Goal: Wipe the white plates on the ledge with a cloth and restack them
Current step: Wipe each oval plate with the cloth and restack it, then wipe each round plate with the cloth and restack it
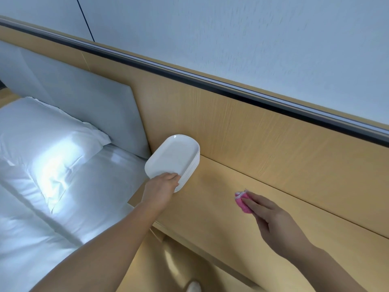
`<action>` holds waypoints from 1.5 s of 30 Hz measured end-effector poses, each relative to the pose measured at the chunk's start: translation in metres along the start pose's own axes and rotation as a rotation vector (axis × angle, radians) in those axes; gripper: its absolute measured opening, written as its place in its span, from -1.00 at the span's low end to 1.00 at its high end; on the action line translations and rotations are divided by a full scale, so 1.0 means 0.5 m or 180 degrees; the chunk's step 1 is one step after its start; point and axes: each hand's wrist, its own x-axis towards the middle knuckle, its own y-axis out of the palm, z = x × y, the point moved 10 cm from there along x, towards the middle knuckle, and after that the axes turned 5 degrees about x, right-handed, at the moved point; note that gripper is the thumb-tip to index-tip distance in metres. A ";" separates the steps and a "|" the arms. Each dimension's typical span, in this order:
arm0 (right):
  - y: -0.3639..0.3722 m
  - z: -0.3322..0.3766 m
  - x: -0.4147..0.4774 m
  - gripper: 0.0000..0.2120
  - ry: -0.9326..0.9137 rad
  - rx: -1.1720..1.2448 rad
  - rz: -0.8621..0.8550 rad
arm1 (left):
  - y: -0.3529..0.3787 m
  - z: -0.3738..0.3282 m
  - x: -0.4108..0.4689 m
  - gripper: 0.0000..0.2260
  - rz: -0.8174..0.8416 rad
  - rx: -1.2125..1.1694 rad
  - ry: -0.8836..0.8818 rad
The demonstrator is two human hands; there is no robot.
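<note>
Stack of glossy white plates (172, 157), oblong with rounded corners, sat at the bed-side end of the smooth pale-wood ledge (212, 226), close to the grained panel (252, 131); left hand (162, 186) gripped the stack's near end at 6 o'clock, fingers curled over the rim. Fuzzy pink cloth (242, 204), wadded, lay on the ledge at 4 o'clock from the stack, well apart, under the right hand (271, 218), fingers straight on it. Crumpled white pillow (42, 131) lay at the stack's 9 o'clock.
</note>
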 end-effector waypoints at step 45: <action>-0.483 -0.259 -0.841 -0.63 0.1903 -0.0166 -0.1689 | 0.003 -1.157 -0.159 -0.74 0.0563 -0.1456 0.2182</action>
